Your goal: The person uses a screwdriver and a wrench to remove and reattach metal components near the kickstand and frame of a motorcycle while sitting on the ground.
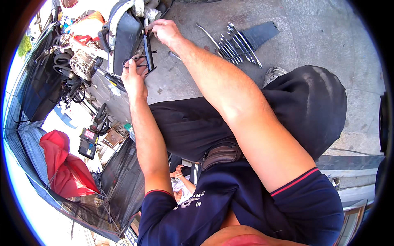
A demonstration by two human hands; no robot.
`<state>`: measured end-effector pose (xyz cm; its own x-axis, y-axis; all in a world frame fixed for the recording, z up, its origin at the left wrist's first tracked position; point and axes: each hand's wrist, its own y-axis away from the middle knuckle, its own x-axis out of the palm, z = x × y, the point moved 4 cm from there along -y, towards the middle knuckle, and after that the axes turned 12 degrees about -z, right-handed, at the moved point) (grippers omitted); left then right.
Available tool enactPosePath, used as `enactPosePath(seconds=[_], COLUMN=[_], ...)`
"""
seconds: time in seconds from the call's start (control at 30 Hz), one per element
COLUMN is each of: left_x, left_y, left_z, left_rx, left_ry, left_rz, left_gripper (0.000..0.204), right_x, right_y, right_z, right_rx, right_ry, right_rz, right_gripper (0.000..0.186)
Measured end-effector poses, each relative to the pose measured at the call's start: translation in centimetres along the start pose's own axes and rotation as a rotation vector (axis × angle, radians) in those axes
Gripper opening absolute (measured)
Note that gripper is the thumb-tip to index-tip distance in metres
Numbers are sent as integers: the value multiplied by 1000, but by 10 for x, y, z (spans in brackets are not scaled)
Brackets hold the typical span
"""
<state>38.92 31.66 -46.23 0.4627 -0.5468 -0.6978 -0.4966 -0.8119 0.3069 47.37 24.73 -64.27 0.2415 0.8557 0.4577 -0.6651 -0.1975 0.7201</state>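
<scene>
A black metal bracket with thin rods and short pegs stands beside the dark seat of a scooter. My left hand is closed on the bracket's lower part, thumb up along a curved rod. At its upper end, the fingers of my right hand are pinched together. What they pinch is too small to make out; a thin pale piece shows just above them. Several wrenches lie in a row on a dark tool roll on the ground to the right.
Heaped parts and black tyres stand at the left, near a red cloth cover. An open tool case lies lower left. My bent knee and shoe are right of my arms. Another person's hands show below.
</scene>
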Motion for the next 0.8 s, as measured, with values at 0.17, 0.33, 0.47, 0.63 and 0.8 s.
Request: enactPosePath(seconds=[0.17,0.33,0.47,0.63,0.8], left_x=[-7,-4,-2,8,17], left_y=[0,3,6,7,1], left_z=[16,20,23,23,33], left_rx=[-3,15,29,-81,-99], left_ry=[11,52,83,289,238], left_rz=[14,34,48,159,310], left_gripper=[27,26,25,28,47], right_x=[-4,-9,-15,-52,-130], right_y=[12,21,19,-7,20], right_z=[32,39,33,-7,-48], right_rx=[-312,-410,-491,-265,-212], right_ry=[357,521,633,924,1569], right_rz=[-24,-77,7,62,81], right_gripper=[27,29,31,37,41])
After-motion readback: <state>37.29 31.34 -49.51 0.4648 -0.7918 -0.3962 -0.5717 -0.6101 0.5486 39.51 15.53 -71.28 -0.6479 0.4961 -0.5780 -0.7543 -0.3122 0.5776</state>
